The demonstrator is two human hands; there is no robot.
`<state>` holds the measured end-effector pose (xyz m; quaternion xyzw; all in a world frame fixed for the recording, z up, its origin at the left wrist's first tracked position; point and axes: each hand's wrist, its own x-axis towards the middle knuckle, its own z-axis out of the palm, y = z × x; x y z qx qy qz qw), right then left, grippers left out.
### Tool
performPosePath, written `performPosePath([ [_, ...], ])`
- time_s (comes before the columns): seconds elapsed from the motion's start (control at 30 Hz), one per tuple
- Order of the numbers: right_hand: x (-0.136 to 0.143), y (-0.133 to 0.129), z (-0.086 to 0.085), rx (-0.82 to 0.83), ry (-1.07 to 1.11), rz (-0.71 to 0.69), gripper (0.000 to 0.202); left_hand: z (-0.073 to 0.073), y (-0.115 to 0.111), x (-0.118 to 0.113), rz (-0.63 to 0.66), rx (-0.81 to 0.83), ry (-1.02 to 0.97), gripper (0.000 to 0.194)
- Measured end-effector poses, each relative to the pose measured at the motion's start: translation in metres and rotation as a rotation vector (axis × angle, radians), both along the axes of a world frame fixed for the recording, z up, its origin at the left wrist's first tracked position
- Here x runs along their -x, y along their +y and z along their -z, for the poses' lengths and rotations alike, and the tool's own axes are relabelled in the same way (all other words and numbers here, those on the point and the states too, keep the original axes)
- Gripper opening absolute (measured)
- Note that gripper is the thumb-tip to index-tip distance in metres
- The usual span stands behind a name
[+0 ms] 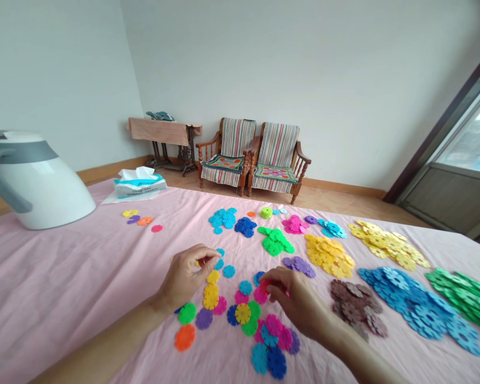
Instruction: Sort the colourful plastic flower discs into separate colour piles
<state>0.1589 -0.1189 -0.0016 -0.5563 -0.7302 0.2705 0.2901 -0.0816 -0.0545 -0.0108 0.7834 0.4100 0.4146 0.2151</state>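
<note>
My left hand (192,269) is closed in a pinch above the loose discs, by a light blue disc (220,253); something yellow shows at its fingers, unclear whether held. My right hand (294,290) has its fingers curled round a red disc (265,286), over pink and blue ones. Between and below the hands lie mixed flower-shaped discs: yellow (211,296), purple (204,319), orange (184,337), green (187,313) and dark blue (277,362). Sorted piles lie beyond and right: bright green (276,241), purple (300,266), yellow (330,256) and brown (354,306).
On the pink cloth (104,266), a white kettle (52,181) stands at the left near a tissue pack (140,184). Large blue (418,301) and green (466,296) piles lie at the right. Two wooden chairs (278,154) stand behind the table.
</note>
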Motion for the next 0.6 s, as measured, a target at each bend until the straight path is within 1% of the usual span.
performPosePath([
  [0.07,0.011,-0.003,0.003,0.039,0.186,0.026,0.014,-0.004,-0.013,-0.01,0.086,0.025,0.022,0.016],
  [0.13,0.023,-0.007,0.004,0.039,0.296,0.041,0.014,-0.005,-0.025,-0.019,0.126,0.056,0.052,0.015],
  [0.23,0.037,-0.013,0.004,0.007,0.333,0.033,0.013,-0.005,-0.037,-0.028,0.15,0.116,0.087,0.016],
  [0.33,0.039,-0.015,0.004,-0.005,0.341,0.011,0.009,-0.005,-0.04,-0.031,0.14,0.158,0.08,0.016],
  [0.4,0.035,-0.013,0.006,-0.043,0.338,0.029,0.01,-0.006,-0.035,-0.028,0.096,0.174,0.033,0.016],
  [0.47,0.027,-0.009,0.011,-0.115,0.314,0.106,0.012,-0.008,-0.022,-0.019,0.009,0.175,-0.036,0.016],
  [0.5,0.023,-0.006,0.015,-0.15,0.293,0.152,0.013,-0.009,-0.013,-0.011,-0.033,0.169,-0.068,0.016],
  [0.6,0.014,0.0,0.026,-0.21,0.239,0.246,0.015,-0.015,0.025,0.021,-0.244,0.111,-0.101,0.02],
])
